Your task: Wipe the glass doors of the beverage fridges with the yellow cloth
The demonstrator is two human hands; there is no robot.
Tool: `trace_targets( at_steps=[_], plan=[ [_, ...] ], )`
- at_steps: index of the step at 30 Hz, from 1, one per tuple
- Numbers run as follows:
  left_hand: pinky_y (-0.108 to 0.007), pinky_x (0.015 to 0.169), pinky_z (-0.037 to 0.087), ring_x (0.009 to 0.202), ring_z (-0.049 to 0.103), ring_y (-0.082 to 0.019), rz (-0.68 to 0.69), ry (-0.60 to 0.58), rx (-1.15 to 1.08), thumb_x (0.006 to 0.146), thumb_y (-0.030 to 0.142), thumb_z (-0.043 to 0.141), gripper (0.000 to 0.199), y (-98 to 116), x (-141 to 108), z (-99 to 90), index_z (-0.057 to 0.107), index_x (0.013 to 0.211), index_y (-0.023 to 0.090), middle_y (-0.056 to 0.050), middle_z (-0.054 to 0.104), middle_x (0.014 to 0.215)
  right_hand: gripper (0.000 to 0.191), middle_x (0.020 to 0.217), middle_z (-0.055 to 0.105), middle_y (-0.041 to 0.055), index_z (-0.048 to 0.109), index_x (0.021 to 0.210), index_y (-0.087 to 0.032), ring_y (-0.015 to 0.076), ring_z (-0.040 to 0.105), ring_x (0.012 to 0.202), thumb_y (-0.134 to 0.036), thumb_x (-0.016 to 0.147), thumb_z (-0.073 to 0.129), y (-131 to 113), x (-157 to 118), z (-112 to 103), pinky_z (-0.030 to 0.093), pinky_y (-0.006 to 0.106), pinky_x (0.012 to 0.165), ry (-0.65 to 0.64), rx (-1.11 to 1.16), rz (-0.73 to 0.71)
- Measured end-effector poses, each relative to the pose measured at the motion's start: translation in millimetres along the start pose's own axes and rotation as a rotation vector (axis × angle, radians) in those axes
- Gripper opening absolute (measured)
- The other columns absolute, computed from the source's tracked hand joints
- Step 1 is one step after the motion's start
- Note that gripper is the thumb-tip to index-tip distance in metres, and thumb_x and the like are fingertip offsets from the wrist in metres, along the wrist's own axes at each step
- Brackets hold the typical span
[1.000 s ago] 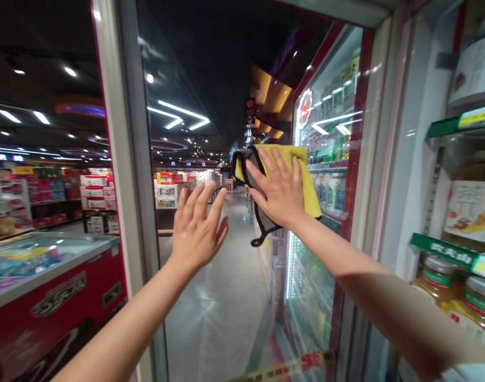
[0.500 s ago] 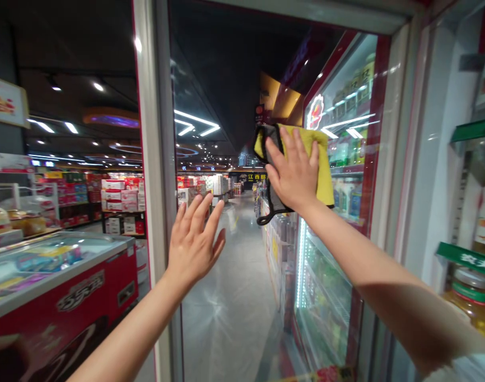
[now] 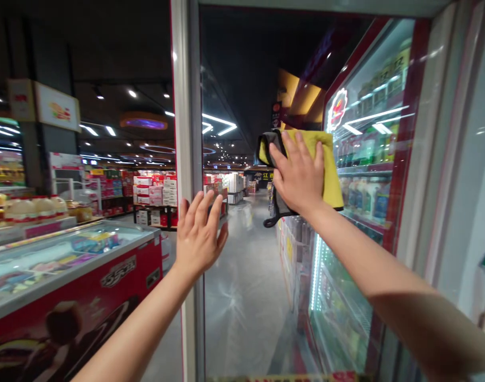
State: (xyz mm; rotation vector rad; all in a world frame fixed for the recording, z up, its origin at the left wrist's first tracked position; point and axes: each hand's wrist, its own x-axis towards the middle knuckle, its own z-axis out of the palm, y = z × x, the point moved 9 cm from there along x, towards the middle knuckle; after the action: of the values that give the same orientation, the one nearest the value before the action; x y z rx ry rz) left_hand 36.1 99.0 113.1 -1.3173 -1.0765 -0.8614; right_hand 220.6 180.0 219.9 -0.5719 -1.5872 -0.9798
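Observation:
A framed glass door (image 3: 242, 265) stands upright in front of me. With fingers spread flat, my right hand (image 3: 300, 172) holds a yellow and grey cleaning cloth (image 3: 333, 180) against the glass. Black edging runs round the cloth, its upper left corner is folded, and a dark loop hangs at the bottom. My left hand (image 3: 200, 233) is open and holds nothing, its fingers apart by the left upright of the door frame (image 3: 187, 106). Whether its fingertips touch the door I cannot tell.
To the left is a red chest freezer (image 3: 119, 276) with packages under its glass top. Stacked boxes (image 3: 150, 191) and white-topped jugs (image 3: 35, 209) stand behind it. Lit drink shelves (image 3: 370, 148) and an aisle floor (image 3: 234, 297) show in the door glass.
My view has turned left, so the door and freezer sit further right and the right-hand shelves mostly leave view. My right hand and the cloth have shifted left relative to the door.

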Motion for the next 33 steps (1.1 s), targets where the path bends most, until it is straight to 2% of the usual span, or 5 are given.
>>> trace_targets(
  at_steps=[5, 9, 17, 25, 33],
  plan=[
    [-0.054, 0.128, 0.017, 0.152, 0.035, -0.030, 0.006, -0.002, -0.016, 0.094, 0.026, 0.056, 0.071, -9.6, -6.4, -0.7, 0.030, 0.160, 0.024, -0.015, 0.046, 0.158, 0.060, 0.167, 0.032, 0.0071, 0.045, 0.152, -0.028, 0.0324, 0.024, 0.156, -0.026, 0.093, 0.056, -87.0, -36.3, 19.2, 0.012, 0.070, 0.123, -0.132, 0.100, -0.315],
    [-0.053, 0.128, 0.019, 0.153, 0.033, -0.030, 0.073, -0.012, 0.019, 0.096, 0.025, 0.054, 0.074, -10.7, -14.3, -3.4, 0.022, 0.162, 0.021, -0.015, 0.046, 0.158, 0.058, 0.163, 0.040, 0.0042, 0.051, 0.147, -0.030, 0.0271, 0.030, 0.154, -0.024, 0.090, 0.058, -95.4, -76.5, 14.7, 0.013, 0.063, 0.125, -0.188, 0.185, -0.548],
    [-0.051, 0.128, 0.021, 0.154, 0.030, -0.029, 0.068, -0.025, 0.041, 0.095, 0.022, 0.056, 0.078, -15.7, -23.2, -11.3, 0.018, 0.163, 0.022, -0.016, 0.043, 0.160, 0.059, 0.167, 0.034, 0.0052, 0.044, 0.153, -0.030, 0.0312, 0.023, 0.156, -0.023, 0.094, 0.053, -67.6, 11.2, 19.5, 0.007, 0.070, 0.124, -0.039, 0.129, -0.113],
    [-0.055, 0.128, 0.021, 0.156, 0.025, -0.032, 0.017, 0.016, 0.029, 0.094, 0.023, 0.059, 0.083, -26.6, -38.8, -17.0, 0.015, 0.164, 0.021, -0.019, 0.036, 0.163, 0.059, 0.167, 0.034, 0.0051, 0.044, 0.151, -0.028, 0.0273, 0.021, 0.157, -0.027, 0.094, 0.057, -128.4, -59.9, 33.2, 0.001, 0.064, 0.127, -0.169, 0.177, -0.416],
    [-0.057, 0.128, 0.018, 0.156, 0.023, -0.033, 0.001, -0.014, 0.013, 0.092, 0.023, 0.059, 0.086, -27.2, -34.6, -22.0, 0.012, 0.164, 0.020, -0.018, 0.031, 0.166, 0.057, 0.169, 0.026, 0.0096, 0.038, 0.155, -0.025, 0.0320, 0.017, 0.158, -0.026, 0.099, 0.049, -135.1, -6.6, 39.7, 0.007, 0.073, 0.124, -0.154, 0.189, -0.153]
  ],
)
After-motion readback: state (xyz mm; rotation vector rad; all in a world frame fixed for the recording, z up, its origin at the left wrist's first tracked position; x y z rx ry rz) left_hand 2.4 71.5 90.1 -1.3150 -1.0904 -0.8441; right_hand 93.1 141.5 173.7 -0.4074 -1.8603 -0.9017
